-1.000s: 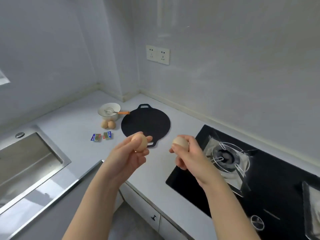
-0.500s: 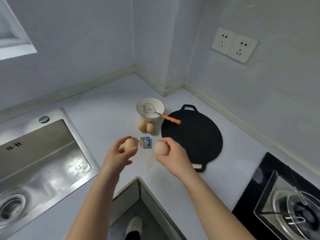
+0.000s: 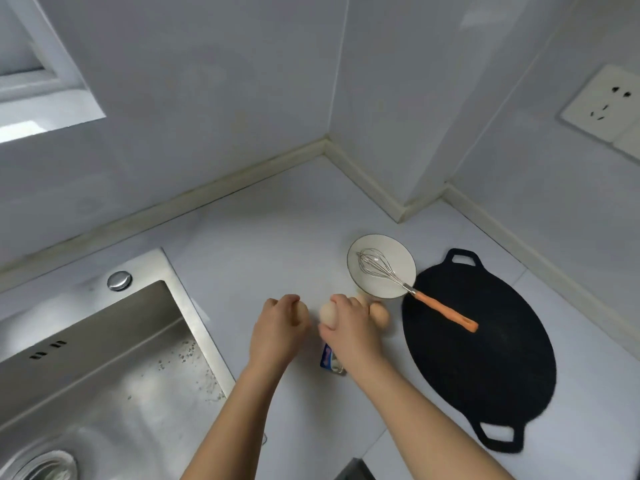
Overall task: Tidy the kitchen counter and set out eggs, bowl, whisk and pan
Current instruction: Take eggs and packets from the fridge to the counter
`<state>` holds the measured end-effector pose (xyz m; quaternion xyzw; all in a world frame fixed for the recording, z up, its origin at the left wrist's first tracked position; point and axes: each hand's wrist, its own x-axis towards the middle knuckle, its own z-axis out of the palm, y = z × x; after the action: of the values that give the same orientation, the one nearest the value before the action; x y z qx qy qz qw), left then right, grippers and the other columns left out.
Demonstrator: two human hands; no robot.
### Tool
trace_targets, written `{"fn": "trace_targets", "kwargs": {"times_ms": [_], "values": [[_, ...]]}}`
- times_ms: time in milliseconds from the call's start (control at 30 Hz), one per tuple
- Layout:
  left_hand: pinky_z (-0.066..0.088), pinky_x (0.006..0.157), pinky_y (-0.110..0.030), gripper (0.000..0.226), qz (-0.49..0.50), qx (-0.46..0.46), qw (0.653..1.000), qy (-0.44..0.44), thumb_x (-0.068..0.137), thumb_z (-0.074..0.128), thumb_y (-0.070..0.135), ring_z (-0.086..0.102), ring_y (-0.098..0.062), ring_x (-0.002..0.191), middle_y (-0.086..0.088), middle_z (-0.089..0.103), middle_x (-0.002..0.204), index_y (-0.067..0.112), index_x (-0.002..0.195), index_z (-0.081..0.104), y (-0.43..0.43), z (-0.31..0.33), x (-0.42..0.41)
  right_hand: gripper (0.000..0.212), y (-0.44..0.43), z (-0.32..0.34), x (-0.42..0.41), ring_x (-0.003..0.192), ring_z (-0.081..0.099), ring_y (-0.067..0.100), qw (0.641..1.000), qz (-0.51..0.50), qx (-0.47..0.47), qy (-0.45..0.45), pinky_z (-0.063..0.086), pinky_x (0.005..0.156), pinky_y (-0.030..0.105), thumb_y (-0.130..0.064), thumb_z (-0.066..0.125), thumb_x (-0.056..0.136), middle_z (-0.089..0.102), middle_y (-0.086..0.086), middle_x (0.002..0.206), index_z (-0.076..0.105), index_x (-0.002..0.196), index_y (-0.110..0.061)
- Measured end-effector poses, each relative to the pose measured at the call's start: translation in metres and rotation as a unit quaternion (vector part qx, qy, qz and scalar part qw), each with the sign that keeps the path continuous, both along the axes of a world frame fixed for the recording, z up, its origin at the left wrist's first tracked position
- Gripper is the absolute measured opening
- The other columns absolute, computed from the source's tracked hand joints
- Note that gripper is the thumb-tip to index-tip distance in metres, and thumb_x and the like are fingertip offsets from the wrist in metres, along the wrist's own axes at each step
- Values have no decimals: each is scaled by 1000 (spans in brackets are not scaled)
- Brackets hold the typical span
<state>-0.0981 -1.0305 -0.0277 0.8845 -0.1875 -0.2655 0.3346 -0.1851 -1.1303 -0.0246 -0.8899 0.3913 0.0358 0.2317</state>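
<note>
My left hand (image 3: 278,329) grips an egg (image 3: 302,310), mostly hidden by the fingers, just above the counter. My right hand (image 3: 349,332) holds a second egg (image 3: 327,315) beside it. Two more eggs lie on the counter by my right hand; one egg (image 3: 380,315) shows clearly, the other is mostly hidden. A white bowl (image 3: 398,289) stands behind them with a wire whisk (image 3: 408,289) in it, its orange handle reaching over the black two-handled pan (image 3: 481,362) on the right.
A steel sink (image 3: 97,375) fills the lower left. A small blue packet (image 3: 329,360) lies under my right wrist. Walls close the corner behind the bowl, with a socket (image 3: 606,105) on the right wall. The counter's front edge is near the bottom.
Both hands have carried their eggs forward and down, from over the hob side to the counter beside the two lying eggs. The view has swung left toward the sink and corner.
</note>
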Motion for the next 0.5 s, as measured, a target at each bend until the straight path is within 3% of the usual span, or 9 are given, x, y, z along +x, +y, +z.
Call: {"fn": "trace_targets", "kwargs": {"times_ms": [233, 500], "values": [[44, 77, -28, 39, -50, 30, 998, -26, 91, 48, 35, 60, -27, 96, 0, 49, 118, 28, 129, 51, -20, -7, 25, 36, -14, -12, 33, 106, 56, 29, 993, 44, -63, 90, 43, 89, 38, -33, 55, 90, 54, 5, 117, 46, 122, -19], [40, 77, -26, 52, -77, 23, 997, 5, 87, 58, 32, 58, -22, 103, 1, 46, 127, 29, 137, 45, -29, -19, 33, 35, -19, -13, 39, 106, 58, 28, 995, 25, -55, 81, 43, 82, 35, -32, 56, 90, 53, 5, 116, 46, 121, -19]]}}
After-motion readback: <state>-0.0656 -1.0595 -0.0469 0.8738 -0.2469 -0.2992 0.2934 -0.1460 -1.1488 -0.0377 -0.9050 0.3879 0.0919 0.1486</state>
